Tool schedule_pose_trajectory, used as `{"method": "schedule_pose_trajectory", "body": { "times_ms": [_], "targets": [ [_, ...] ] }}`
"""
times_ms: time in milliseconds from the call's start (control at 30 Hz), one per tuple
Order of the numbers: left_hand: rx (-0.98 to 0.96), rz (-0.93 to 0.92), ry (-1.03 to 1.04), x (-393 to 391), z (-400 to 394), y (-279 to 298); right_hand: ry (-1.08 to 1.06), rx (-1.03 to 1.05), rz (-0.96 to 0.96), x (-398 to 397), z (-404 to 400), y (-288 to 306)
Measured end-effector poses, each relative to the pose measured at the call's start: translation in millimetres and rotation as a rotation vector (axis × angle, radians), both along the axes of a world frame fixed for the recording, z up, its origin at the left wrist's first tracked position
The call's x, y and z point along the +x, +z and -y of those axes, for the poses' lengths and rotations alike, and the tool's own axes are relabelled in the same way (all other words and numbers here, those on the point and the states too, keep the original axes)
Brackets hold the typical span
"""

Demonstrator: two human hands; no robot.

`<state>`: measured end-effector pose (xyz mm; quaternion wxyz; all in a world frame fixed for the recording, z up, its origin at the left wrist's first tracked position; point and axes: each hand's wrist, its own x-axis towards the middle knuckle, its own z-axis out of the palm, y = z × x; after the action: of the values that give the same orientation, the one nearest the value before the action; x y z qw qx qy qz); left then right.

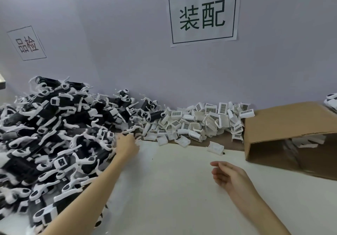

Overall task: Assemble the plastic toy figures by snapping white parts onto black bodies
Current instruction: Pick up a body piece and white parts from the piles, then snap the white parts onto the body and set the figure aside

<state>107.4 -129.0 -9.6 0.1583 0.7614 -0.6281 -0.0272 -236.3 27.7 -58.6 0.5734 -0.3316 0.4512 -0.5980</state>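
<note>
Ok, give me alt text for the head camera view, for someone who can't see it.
A person's left hand reaches into the edge of a large heap of black-and-white plastic toy figures, while the right hand hovers, empty and relaxed, above the white tabletop. Behind lie a pile of small white plastic parts and a tipped brown cardboard box.

The heap of toy figures [54, 134] at the bench's left edge is black with white limbs and white-framed black squares. The loose parts [200, 123] along the back edge are white with dark barred grilles. The box [284, 123] is plain brown, the bench top [173, 189] off-white, and the wall [118, 43] pale lilac with white signs [203, 12] lettered dark green.
</note>
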Motion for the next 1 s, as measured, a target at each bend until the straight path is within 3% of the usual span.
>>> {"method": "schedule_pose_trajectory", "body": {
  "times_ms": [167,267,500,700,767,867,1000],
  "targets": [
    [-0.071,-0.092,-0.285,-33.1,-17.5,-4.1,-0.001,0.006,0.014,-1.8,-4.6,-1.0],
    [-0.11,-0.039,-0.531,-49.4,-23.6,-2.7,-0.008,0.027,0.073,-3.4,-6.9,0.8],
    [-0.681,0.098,-0.775,-92.5,-46.4,17.9,-0.031,0.06,0.147,-10.4,-9.1,7.2],
    [-0.673,0.072,-1.013,-157.0,-78.4,7.3,-0.078,-0.026,0.199,-16.3,-6.5,19.0],
    [-0.659,0.071,-1.074,-174.3,-91.4,-6.8,-0.046,-0.076,0.134,-23.1,-8.9,19.4],
    [-0.674,0.012,-1.101,-190.3,-104.6,-28.0,-0.124,-0.115,-0.129,-30.2,-13.7,16.7],
    [-0.641,-0.25,-1.109,-195.6,-114.4,-43.2,-0.173,-0.066,-0.245,-33.5,-14.6,16.1]
  ]
}}
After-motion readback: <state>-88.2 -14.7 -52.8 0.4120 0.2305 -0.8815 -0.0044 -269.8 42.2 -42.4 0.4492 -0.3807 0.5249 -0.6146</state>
